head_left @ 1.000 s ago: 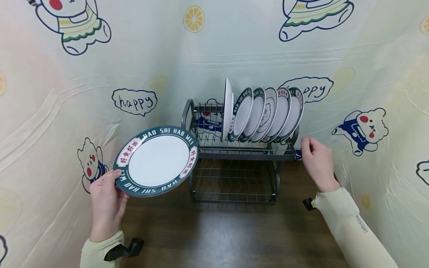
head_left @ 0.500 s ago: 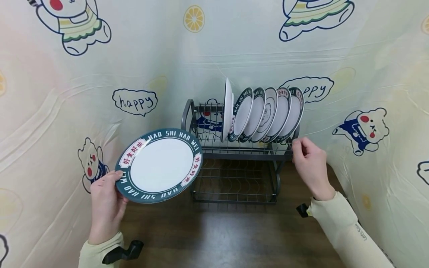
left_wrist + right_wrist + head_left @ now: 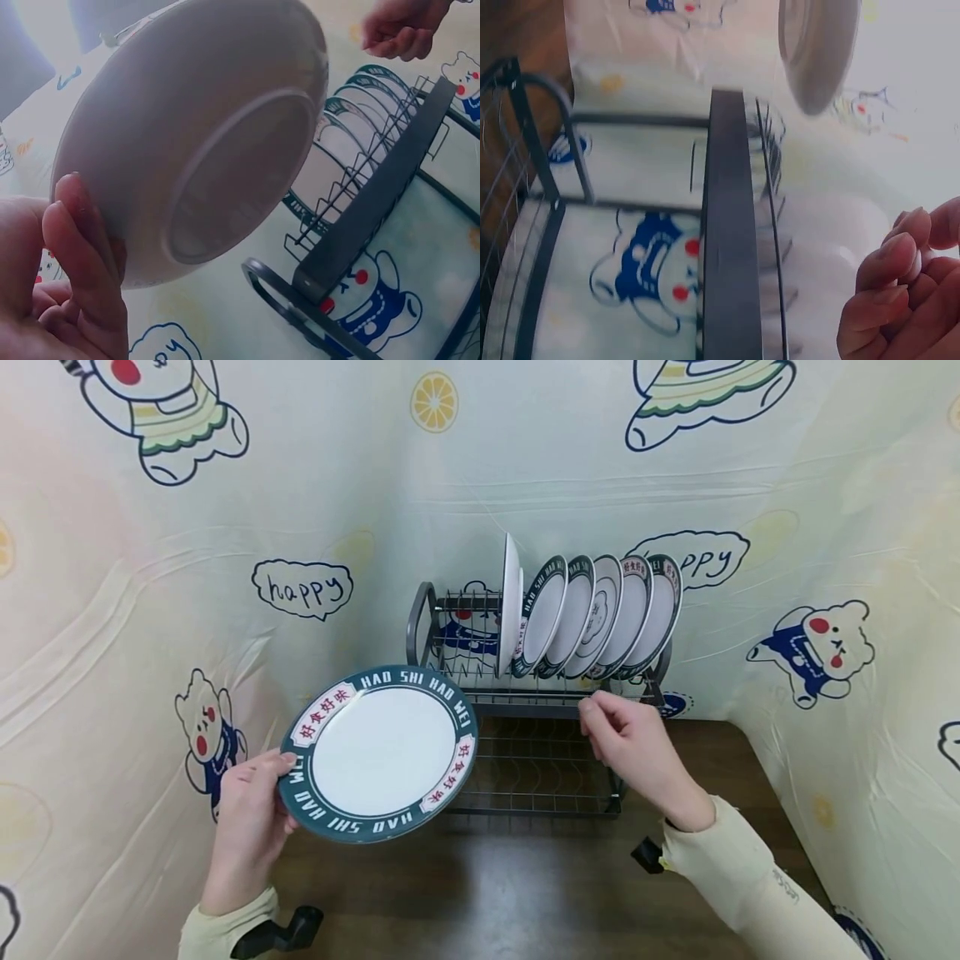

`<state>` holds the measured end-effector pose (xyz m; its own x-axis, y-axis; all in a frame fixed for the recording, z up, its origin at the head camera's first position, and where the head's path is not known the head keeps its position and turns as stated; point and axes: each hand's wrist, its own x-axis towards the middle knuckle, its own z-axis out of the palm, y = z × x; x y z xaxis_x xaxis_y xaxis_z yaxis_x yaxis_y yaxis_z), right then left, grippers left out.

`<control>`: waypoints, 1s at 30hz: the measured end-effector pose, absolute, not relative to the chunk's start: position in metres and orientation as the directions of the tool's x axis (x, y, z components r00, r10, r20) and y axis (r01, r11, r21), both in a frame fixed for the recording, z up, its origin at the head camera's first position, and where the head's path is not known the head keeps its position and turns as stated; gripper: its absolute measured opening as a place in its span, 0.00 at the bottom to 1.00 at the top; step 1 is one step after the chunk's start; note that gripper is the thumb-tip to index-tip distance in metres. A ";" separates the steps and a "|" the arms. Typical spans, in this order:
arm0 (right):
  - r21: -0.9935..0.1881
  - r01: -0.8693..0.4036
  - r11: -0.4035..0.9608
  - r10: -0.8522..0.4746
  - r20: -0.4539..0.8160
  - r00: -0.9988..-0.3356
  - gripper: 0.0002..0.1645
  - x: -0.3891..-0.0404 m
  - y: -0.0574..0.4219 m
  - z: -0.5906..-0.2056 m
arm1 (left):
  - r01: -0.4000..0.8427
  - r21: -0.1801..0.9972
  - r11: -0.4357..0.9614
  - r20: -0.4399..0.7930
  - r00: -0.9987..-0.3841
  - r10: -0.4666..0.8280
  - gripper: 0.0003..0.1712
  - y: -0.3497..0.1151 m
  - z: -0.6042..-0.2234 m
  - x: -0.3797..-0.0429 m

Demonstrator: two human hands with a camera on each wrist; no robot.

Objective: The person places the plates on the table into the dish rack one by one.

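My left hand [image 3: 251, 814] pinches the rim of a round plate [image 3: 384, 752] with a white centre and a dark green lettered border. The plate is held tilted in front of the dish rack [image 3: 536, 711], its face toward the head camera. Seen from the left wrist, its pale underside [image 3: 225, 165] and foot ring show, with the fingers beneath the edge. My right hand [image 3: 641, 752] hovers before the rack's right half, holding nothing, its fingers loosely curled. From the right wrist, those fingers [image 3: 881, 300] appear beside the rack's dark bar [image 3: 731, 225].
Several similar plates [image 3: 543, 618] stand on edge in the rack's upper tier, with a larger white dish [image 3: 508, 610] at their left. Wire slots [image 3: 468, 618] show at the upper left. Below is a lower wire tier [image 3: 540, 777]. A patterned cloth [image 3: 375, 485] surrounds the brown tabletop [image 3: 487, 893].
My right hand has moved left and slightly down, from the rack's right end to before its front. The left hand has brought the plate a little right and lower.
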<state>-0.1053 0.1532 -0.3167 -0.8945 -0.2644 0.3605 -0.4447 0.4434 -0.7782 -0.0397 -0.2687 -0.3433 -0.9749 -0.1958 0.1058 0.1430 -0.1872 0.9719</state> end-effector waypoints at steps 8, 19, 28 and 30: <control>-0.810 -0.421 0.408 -0.424 0.241 -0.873 0.20 -0.094 0.122 -0.324 | 0.159 0.979 -0.130 0.158 -0.987 -0.014 0.23 -0.265 -0.349 -0.040; -0.855 -0.336 0.395 -0.472 0.125 -0.873 0.21 -0.089 0.101 -0.338 | 0.144 0.984 -0.101 0.157 -0.979 0.132 0.25 -0.259 -0.353 -0.043; -0.903 -0.305 0.304 -0.463 0.140 -0.875 0.19 -0.087 0.096 -0.343 | 0.141 0.980 -0.140 0.166 -0.968 0.187 0.25 -0.254 -0.353 -0.043; -0.913 -0.287 0.288 -0.465 0.129 -0.876 0.19 -0.088 0.095 -0.344 | 0.140 0.980 -0.140 0.165 -0.969 0.183 0.24 -0.253 -0.353 -0.042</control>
